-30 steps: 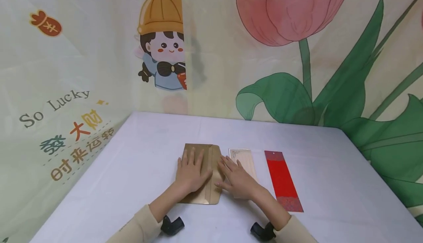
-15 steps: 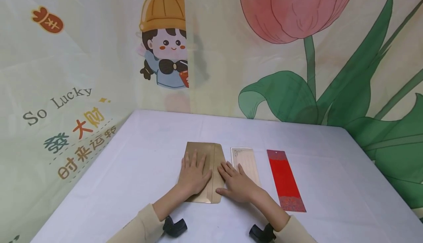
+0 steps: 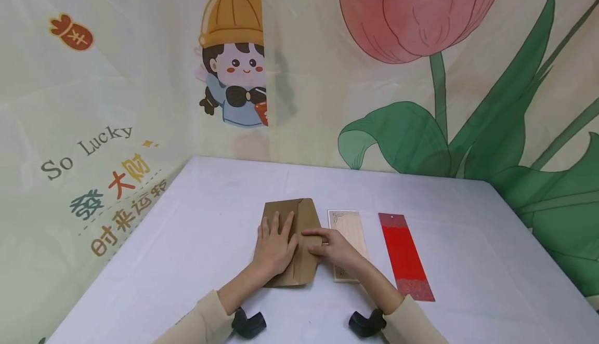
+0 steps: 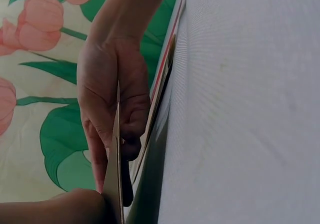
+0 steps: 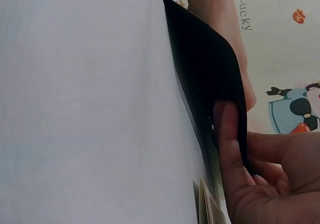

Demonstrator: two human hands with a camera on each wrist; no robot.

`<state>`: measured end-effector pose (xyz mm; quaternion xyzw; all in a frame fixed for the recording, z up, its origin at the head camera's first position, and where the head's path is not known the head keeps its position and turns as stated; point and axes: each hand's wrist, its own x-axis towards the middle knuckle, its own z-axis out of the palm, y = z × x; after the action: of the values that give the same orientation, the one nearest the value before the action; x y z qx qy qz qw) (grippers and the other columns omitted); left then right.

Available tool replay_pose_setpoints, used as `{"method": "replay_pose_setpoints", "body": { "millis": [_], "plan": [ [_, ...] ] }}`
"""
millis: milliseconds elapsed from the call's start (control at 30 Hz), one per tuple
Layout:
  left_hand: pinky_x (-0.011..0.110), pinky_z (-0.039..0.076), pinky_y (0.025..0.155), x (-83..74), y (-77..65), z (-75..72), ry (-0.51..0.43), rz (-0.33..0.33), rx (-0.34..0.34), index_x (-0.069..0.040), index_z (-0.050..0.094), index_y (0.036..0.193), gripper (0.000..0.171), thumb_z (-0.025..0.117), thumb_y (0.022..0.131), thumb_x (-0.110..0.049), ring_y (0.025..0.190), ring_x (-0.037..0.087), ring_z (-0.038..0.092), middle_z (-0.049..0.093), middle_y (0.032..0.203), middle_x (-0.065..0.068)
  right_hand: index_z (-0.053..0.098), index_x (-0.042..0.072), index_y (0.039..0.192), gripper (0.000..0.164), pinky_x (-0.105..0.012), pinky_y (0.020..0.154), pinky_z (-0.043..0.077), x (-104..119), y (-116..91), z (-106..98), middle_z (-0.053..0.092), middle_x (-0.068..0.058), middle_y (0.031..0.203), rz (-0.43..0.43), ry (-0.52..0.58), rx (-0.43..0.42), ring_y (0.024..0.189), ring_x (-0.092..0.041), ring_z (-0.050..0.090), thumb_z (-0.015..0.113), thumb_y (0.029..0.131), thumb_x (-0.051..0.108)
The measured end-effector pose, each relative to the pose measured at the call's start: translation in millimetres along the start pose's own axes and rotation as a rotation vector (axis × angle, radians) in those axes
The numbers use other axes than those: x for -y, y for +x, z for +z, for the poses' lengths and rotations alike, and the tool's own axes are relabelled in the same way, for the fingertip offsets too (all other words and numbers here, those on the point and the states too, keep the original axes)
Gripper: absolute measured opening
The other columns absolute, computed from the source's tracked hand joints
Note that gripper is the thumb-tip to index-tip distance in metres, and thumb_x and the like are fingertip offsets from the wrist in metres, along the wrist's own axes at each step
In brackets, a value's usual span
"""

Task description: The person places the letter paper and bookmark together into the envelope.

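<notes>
A brown kraft paper envelope (image 3: 281,209) lies on the table with its flap side to the right. My left hand (image 3: 273,250) rests on it with fingers spread. At the right edge, my right hand (image 3: 334,248) pinches the envelope between thumb and fingers. From the right wrist view, some fingers of the right hand (image 5: 280,176) reach under the raised, dark underside of the envelope (image 5: 200,53). The left wrist view shows the envelope's edge (image 4: 119,174) raised between the right hand's (image 4: 112,93) fingers.
Right of the envelope lies a pale wood-toned rectangular card (image 3: 346,224) with ornamented corners, partly behind the right hand. Farther right is a long red strip (image 3: 404,255) with a small hole at its top. White cloth covers the table (image 3: 210,229); a printed backdrop (image 3: 304,100) stands behind.
My right hand has gone from lying flat on the envelope's right side to pinching its edge. That side has lifted and tilted slightly; the left hand stays on the envelope.
</notes>
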<state>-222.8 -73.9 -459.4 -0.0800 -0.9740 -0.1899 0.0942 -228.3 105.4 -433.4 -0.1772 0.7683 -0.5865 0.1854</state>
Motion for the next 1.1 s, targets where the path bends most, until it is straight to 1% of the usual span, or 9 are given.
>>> {"method": "replay_pose_setpoints", "body": {
  "millis": [133, 267, 400, 467, 567, 733, 833, 967, 1100],
  "plan": [
    [0.054, 0.019, 0.102, -0.8, 2.3, -2.8, 0.001, -0.034, -0.036, -0.023, 0.020, 0.144, 0.066, 0.040, 0.087, -0.050, 0.130, 0.047, 0.012, 0.018, 0.146, 0.019, 0.049, 0.009, 0.129, 0.047, -0.030, 0.068, 0.052, -4, -2, -1, 0.056, -0.018, 0.117, 0.017, 0.066, -0.009, 0.089, -0.019, 0.061, 0.057, 0.083, 0.001],
    [0.054, 0.021, 0.101, -0.4, 6.0, -6.1, 0.021, -0.101, -0.088, -0.030, 0.011, 0.145, 0.088, 0.045, 0.073, -0.068, 0.132, 0.044, 0.011, 0.006, 0.150, 0.012, 0.051, 0.018, 0.128, 0.048, -0.029, 0.069, 0.051, -5, -2, -4, 0.045, -0.010, 0.131, 0.002, 0.088, -0.054, 0.096, -0.019, 0.055, 0.056, 0.083, 0.000],
    [0.052, 0.031, 0.094, -0.6, 8.1, -8.4, 0.008, -0.126, -0.117, -0.035, 0.010, 0.144, 0.098, 0.049, 0.063, -0.074, 0.127, 0.041, 0.025, 0.000, 0.151, 0.005, 0.054, 0.023, 0.125, 0.049, -0.027, 0.068, 0.048, -6, -2, -7, 0.038, -0.002, 0.137, -0.017, 0.076, -0.085, 0.105, -0.023, 0.044, 0.056, 0.082, -0.001],
    [0.050, 0.037, 0.087, -0.5, 8.7, -8.4, -0.013, -0.123, -0.129, -0.034, 0.012, 0.144, 0.098, 0.050, 0.062, -0.074, 0.120, 0.040, 0.034, 0.001, 0.151, 0.004, 0.053, 0.023, 0.126, 0.050, -0.027, 0.071, 0.049, -6, -2, -8, 0.039, -0.002, 0.137, -0.023, 0.070, -0.079, 0.109, -0.023, 0.042, 0.056, 0.083, -0.001],
    [0.045, 0.040, 0.080, -0.8, 9.3, -7.9, -0.044, -0.121, -0.143, -0.033, 0.015, 0.144, 0.098, 0.050, 0.062, -0.075, 0.108, 0.038, 0.043, 0.002, 0.151, 0.004, 0.049, 0.023, 0.129, 0.050, -0.030, 0.075, 0.049, -6, -3, -10, 0.046, -0.006, 0.131, -0.033, 0.109, -0.050, 0.105, -0.024, 0.053, 0.055, 0.084, 0.001],
    [0.044, 0.039, 0.077, -2.0, 9.6, -7.7, -0.083, -0.097, -0.147, -0.031, 0.016, 0.144, 0.096, 0.049, 0.066, -0.075, 0.099, 0.039, 0.043, 0.007, 0.151, 0.007, 0.040, 0.018, 0.135, 0.052, -0.038, 0.078, 0.049, -8, -2, -11, 0.051, -0.015, 0.126, -0.036, 0.315, 0.045, 0.097, -0.027, 0.061, 0.051, 0.087, 0.002],
    [0.043, 0.040, 0.076, -2.7, 10.2, -6.5, -0.086, -0.078, -0.150, -0.030, 0.017, 0.144, 0.094, 0.049, 0.067, -0.073, 0.098, 0.038, 0.043, 0.012, 0.150, 0.008, 0.035, 0.015, 0.138, 0.054, -0.041, 0.078, 0.048, -8, -1, -9, 0.041, -0.017, 0.134, -0.024, 0.393, 0.074, 0.100, -0.028, 0.059, 0.051, 0.088, 0.004],
    [0.041, 0.040, 0.073, -3.3, 10.3, -5.5, -0.086, -0.061, -0.149, -0.030, 0.016, 0.144, 0.093, 0.052, 0.068, -0.069, 0.096, 0.036, 0.043, 0.016, 0.149, 0.010, 0.028, 0.016, 0.141, 0.059, -0.043, 0.077, 0.049, -7, -1, -7, 0.034, -0.021, 0.138, -0.017, 0.409, 0.068, 0.100, -0.029, 0.059, 0.051, 0.088, 0.003],
    [0.037, 0.039, 0.070, -4.2, 9.4, -6.3, -0.083, -0.061, -0.140, -0.031, 0.015, 0.144, 0.090, 0.054, 0.070, -0.064, 0.094, 0.033, 0.042, 0.017, 0.148, 0.011, 0.025, 0.019, 0.142, 0.064, -0.038, 0.076, 0.050, -10, -3, -5, 0.028, -0.016, 0.143, -0.024, 0.340, 0.029, 0.099, -0.026, 0.059, 0.050, 0.087, -0.001]
  ]
}}
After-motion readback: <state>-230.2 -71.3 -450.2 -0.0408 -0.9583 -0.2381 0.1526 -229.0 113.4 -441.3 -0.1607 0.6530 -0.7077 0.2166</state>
